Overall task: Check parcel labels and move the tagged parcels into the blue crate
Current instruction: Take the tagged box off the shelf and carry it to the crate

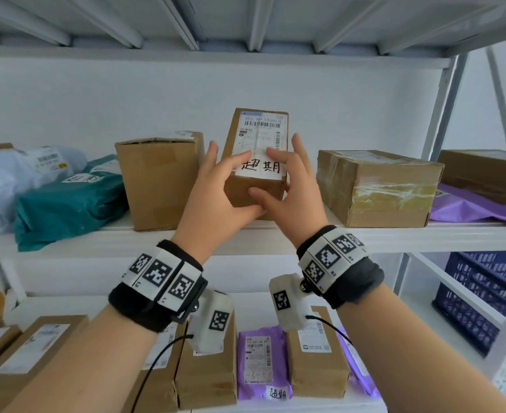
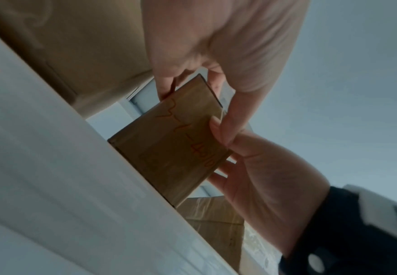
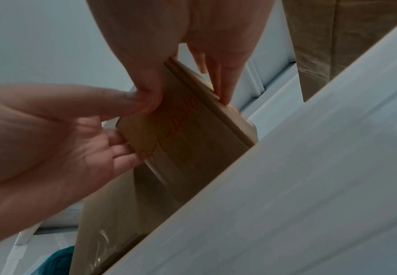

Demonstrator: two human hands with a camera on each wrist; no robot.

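Item, nearest: left hand [image 1: 213, 186] and right hand [image 1: 287, 186], both raised to the middle shelf [image 1: 275, 236] and both wrapped round the small tagged box [image 1: 257, 150]; the left fingers [image 1: 240, 162] are curled over its front-left edge, the right fingers [image 1: 271, 153] are laid across the white handwritten tag [image 1: 260, 168], with a thumb on the lower front face. The box is held between the two palms, tilted back, its long axis running up and away from the wrists, its lower end at the shelf's front lip; whether it touches the board cannot be told. In the wrist views red handwriting is seen on its underside. Either hand is judged equally near. Item, flanking: a taller carton [image 1: 159, 180] just beside on the left, a taped carton [image 1: 376, 186] near on the right, leaving a narrow channel for withdrawal straight toward the body. Item, farther: teal mailer [image 1: 67, 204], purple mailer [image 1: 472, 204]. Item, lower right, behind the shelf upright: blue crate [image 1: 484, 296], well apart, so a rightward, downward carry is judged necessary.
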